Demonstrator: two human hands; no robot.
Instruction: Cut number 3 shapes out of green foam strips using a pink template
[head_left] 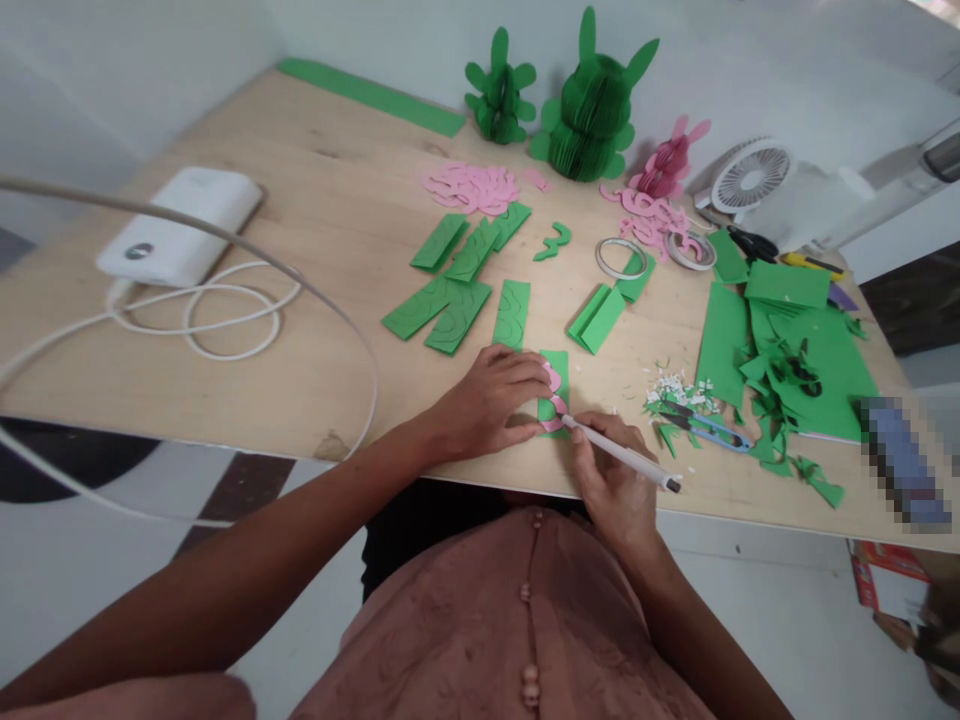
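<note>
Pale wood-grain desk (337,180), pushed up to an off-white wall (375,40); thin white edging along the front, dark mark (330,443) near it. Second pale wall (127,90) at left, joined to the first in a corner. Light floor (712,600) below, with dark brown band (236,500) at left. Soft, diffuse light; faint shadows. Bright patch (934,12) in top right corner.

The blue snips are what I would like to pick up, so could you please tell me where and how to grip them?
Probably by the blue handles, from above and the near right: they point right, while the dark blades point left among the paper scraps.
</note>
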